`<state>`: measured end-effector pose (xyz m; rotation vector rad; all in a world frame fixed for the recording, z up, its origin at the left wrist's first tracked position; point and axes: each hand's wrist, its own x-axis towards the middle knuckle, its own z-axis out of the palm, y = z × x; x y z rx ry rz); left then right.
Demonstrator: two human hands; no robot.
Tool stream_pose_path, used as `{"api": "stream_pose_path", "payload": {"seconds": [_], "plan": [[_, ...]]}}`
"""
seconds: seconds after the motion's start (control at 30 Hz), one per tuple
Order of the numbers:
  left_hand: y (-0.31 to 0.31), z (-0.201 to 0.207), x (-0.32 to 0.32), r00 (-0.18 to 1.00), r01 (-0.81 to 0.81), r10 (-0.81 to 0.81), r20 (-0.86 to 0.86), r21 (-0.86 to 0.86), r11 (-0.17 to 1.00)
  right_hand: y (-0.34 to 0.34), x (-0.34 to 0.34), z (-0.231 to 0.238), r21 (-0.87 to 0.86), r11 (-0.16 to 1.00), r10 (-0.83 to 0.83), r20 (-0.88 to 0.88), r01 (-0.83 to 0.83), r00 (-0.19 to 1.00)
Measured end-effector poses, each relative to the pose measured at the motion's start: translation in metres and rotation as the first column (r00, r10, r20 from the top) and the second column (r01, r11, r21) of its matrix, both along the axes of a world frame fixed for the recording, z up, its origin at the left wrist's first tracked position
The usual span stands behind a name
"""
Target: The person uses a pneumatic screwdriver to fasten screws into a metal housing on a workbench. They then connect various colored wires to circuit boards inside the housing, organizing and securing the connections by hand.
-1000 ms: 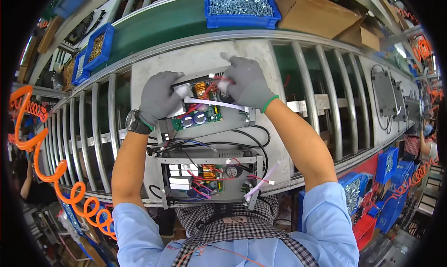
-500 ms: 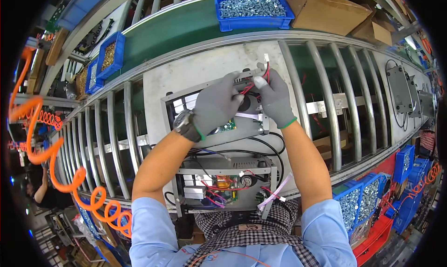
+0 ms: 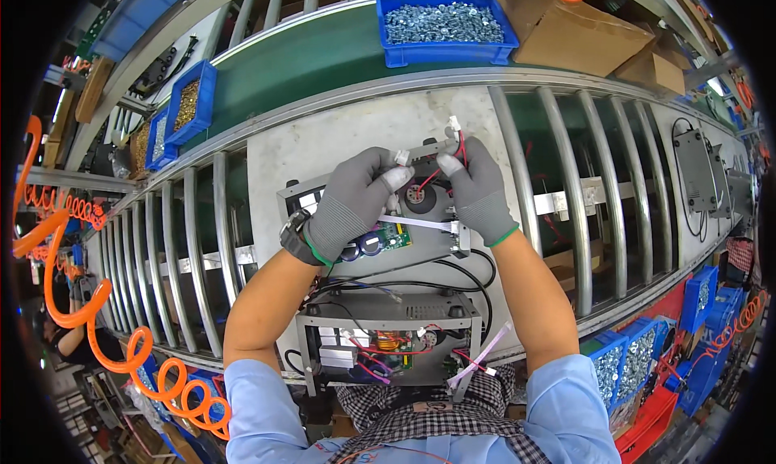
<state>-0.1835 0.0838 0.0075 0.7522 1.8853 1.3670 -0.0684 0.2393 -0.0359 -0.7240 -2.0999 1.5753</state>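
One open grey box [image 3: 396, 258] lies at 12 o'clock from a nearer box [image 3: 380, 309]; its green board [image 3: 396, 236] and round black part [image 3: 420, 196] are in, but it doesn't look finished (just my guess), since a white plug [image 3: 453, 124] pokes up free. My right hand [image 3: 483, 187] seems to pinch that plug's red wire [image 3: 463, 149], while my left hand [image 3: 356, 199] has finger and thumb close together by a second plug [image 3: 402, 158], but I can't tell if they grip it. Half a second ago my left hand hid more of the round black part; now it's slid toward 9 o'clock.
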Motion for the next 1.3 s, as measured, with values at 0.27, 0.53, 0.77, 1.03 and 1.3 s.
{"api": "stream_pose_path", "payload": {"seconds": [0.27, 0.53, 0.77, 1.03, 1.3], "plan": [[0.007, -0.002, 0.007, 0.812, -0.243, 0.206, -0.546, 0.005, 0.970, 0.003, -0.002, -0.008, 0.113, 0.994, 0.010, 0.017, -0.012, 1.000], [0.011, -0.005, 0.002, 0.543, 0.180, -0.155, -0.825, -0.066, 0.981, 0.004, -0.005, -0.004, -0.027, 0.999, -0.019, -0.051, 0.017, 0.999], [0.025, -0.001, 0.030, 0.402, 0.199, -0.777, -0.485, -0.782, 0.591, 0.001, -0.003, -0.007, -0.054, 0.998, -0.048, -0.074, 0.044, 0.996], [0.021, -0.021, 0.050, 0.535, 0.248, -0.705, -0.464, -0.712, 0.657, 0.001, 0.005, 0.000, -0.027, 0.999, -0.019, -0.016, 0.018, 1.000], [0.023, -0.029, 0.048, 0.540, 0.236, -0.691, -0.481, -0.701, 0.673, 0.000, 0.003, -0.007, -0.048, 0.998, -0.033, -0.057, 0.030, 0.998]]}}
